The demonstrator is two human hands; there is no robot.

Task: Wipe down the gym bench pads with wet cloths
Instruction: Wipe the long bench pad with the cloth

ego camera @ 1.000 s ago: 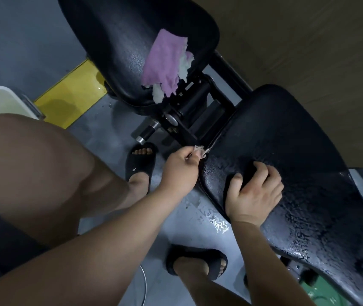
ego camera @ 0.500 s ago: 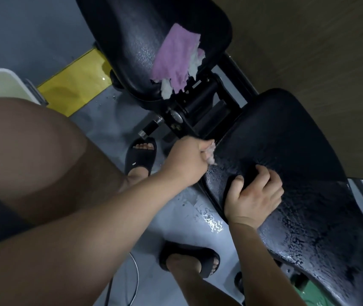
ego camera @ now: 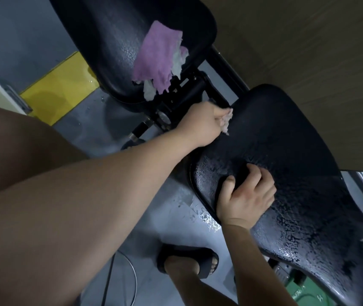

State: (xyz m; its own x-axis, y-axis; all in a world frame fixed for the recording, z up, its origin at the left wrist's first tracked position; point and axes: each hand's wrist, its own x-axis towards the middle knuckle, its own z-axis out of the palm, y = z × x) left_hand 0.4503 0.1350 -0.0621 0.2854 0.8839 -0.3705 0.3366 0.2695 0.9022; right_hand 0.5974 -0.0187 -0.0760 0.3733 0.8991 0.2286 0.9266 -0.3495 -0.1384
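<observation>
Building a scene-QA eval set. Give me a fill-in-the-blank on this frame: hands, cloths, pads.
1. The loose cloth lying on the far pad is ___ in colour.
2. The left hand grips a pale cloth at the ___ of the near pad.
3. The right hand rests on the near pad, which is ___ with droplets.

Missing words: purple; edge; wet.

left hand (ego camera: 200, 124) hides most of its pale cloth (ego camera: 226, 123); top edge crops the upper pad (ego camera: 114, 40).
</observation>
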